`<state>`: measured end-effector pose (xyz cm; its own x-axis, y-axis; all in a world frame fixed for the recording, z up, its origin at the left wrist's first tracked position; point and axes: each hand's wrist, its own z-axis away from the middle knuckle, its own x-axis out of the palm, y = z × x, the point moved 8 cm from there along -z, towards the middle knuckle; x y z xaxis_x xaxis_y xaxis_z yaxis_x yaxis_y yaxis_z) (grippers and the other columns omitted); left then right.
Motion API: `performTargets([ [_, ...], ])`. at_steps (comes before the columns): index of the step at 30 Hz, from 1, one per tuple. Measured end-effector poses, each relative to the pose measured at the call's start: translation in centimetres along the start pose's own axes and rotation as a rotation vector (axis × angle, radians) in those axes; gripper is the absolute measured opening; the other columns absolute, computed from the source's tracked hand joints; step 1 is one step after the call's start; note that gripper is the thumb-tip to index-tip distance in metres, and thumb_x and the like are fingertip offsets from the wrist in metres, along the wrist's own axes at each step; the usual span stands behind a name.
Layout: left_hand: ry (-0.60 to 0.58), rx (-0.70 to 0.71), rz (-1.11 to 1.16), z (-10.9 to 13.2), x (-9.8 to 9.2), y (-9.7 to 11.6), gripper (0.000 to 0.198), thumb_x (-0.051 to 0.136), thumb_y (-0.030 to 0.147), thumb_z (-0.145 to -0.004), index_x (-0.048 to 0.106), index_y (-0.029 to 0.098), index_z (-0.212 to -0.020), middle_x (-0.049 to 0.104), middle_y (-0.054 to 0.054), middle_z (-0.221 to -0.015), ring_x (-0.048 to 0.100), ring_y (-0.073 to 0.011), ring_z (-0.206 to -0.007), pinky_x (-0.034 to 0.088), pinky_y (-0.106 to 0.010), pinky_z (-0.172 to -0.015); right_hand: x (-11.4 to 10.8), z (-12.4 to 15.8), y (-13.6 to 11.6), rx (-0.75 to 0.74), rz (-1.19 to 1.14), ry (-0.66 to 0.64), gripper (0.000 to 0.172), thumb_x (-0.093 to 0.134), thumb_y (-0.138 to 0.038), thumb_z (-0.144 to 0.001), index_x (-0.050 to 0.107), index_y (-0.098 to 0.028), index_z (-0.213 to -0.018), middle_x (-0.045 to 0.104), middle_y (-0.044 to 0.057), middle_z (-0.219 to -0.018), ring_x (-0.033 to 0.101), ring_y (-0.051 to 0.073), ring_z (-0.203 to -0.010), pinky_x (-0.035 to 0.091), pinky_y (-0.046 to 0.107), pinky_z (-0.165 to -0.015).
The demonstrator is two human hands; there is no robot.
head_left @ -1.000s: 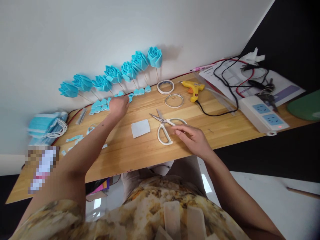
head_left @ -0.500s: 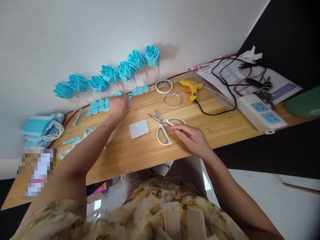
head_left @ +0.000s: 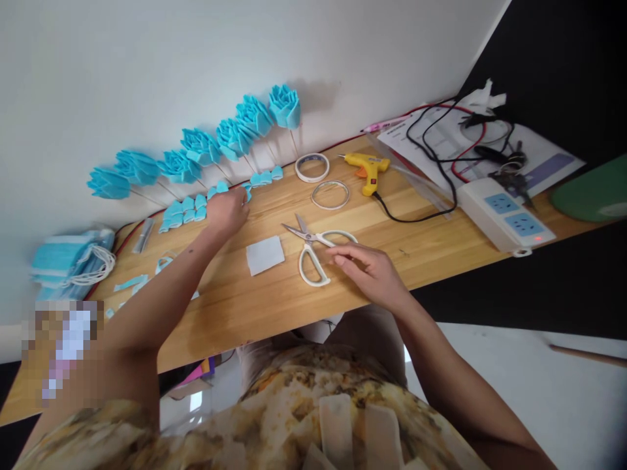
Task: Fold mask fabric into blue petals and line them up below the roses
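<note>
My left hand (head_left: 228, 212) reaches to the row of folded blue fabric petals (head_left: 187, 209) along the back of the table. Its fingers are closed at a small blue petal (head_left: 248, 191), partly hidden by the fingertips. My right hand (head_left: 369, 271) hovers over or rests by the white-handled scissors (head_left: 313, 261), fingers loosely curled, thumb a little apart, nothing visible in them. The scissors lie with their blades spread. A pale square of cloth (head_left: 265, 255) lies flat left of them. Several blue fabric flowers (head_left: 200, 145) on thin sticks lean against the wall.
Tape rolls (head_left: 312, 168) and a yellow glue gun (head_left: 367, 171) lie right of the petals. A white power strip (head_left: 507, 215), cables and papers (head_left: 548, 160) fill the right end. Blue masks (head_left: 63, 258) are stacked at left, near blue scraps (head_left: 131, 282).
The whole scene has shifted slightly left as the head view turned. My left hand stays at the petal row with little movement. My right hand keeps its place by the scissors.
</note>
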<state>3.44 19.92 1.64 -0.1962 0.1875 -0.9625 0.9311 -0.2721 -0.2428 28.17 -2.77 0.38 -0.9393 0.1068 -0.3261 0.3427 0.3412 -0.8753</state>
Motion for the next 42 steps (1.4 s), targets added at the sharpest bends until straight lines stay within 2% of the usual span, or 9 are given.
performTargets([
  [4,-0.001,-0.006,0.022,0.1,0.1,-0.1,0.029,0.047,0.027,-0.092,0.070,0.021,-0.109,0.078,-0.014,-0.107,0.072,-0.0350,-0.102,0.046,-0.037,-0.075,-0.1,0.0,-0.3,-0.015,-0.010,0.005,0.018,0.061,-0.023,-0.099,0.078,-0.021,-0.106,0.082,0.002,-0.095,0.077,0.015,-0.086,0.058,0.024,-0.080],
  [15,-0.015,-0.020,0.046,-1.5,0.2,-0.3,0.032,0.045,0.028,-0.094,0.071,0.021,-0.111,0.078,-0.015,-0.111,0.072,-0.0354,-0.105,0.046,-0.037,-0.075,-0.1,0.1,0.0,0.013,-0.004,0.000,0.020,0.061,-0.020,-0.098,0.078,-0.022,-0.108,0.082,0.001,-0.097,0.077,0.015,-0.087,0.057,0.024,-0.081],
  [24,0.003,-0.018,0.102,-0.6,-0.3,-2.4,0.028,0.051,0.029,-0.091,0.072,0.020,-0.106,0.079,-0.014,-0.107,0.072,-0.0338,-0.103,0.045,-0.036,-0.075,-0.2,-0.1,-0.4,0.004,-0.008,0.012,0.018,0.061,-0.022,-0.098,0.078,-0.022,-0.106,0.083,0.002,-0.098,0.078,0.015,-0.086,0.059,0.024,-0.080],
  [29,-0.008,-0.003,0.104,-0.2,-0.4,-2.2,0.028,0.049,0.028,-0.091,0.074,0.022,-0.105,0.079,-0.012,-0.110,0.073,-0.0340,-0.104,0.046,-0.037,-0.075,-0.2,-0.1,-0.3,0.020,-0.001,0.013,0.018,0.061,-0.024,-0.098,0.079,-0.023,-0.104,0.083,0.002,-0.100,0.079,0.016,-0.088,0.060,0.027,-0.082],
  [34,0.024,-0.024,0.100,-0.1,-1.0,-2.2,0.032,0.050,0.027,-0.091,0.073,0.023,-0.113,0.078,-0.012,-0.113,0.071,-0.0332,-0.108,0.047,-0.037,-0.079,-0.2,0.0,-0.2,0.040,0.011,0.013,0.019,0.061,-0.025,-0.098,0.079,-0.024,-0.104,0.083,0.003,-0.104,0.079,0.019,-0.094,0.061,0.031,-0.087],
  [42,0.023,-0.084,0.093,0.3,-1.6,-1.7,0.033,0.048,0.026,-0.093,0.071,0.020,-0.115,0.077,-0.016,-0.109,0.070,-0.0340,-0.103,0.046,-0.039,-0.080,-0.2,0.0,-0.2,0.039,0.013,0.010,0.018,0.062,-0.025,-0.098,0.079,-0.024,-0.105,0.083,0.003,-0.106,0.079,0.019,-0.096,0.061,0.030,-0.089],
])
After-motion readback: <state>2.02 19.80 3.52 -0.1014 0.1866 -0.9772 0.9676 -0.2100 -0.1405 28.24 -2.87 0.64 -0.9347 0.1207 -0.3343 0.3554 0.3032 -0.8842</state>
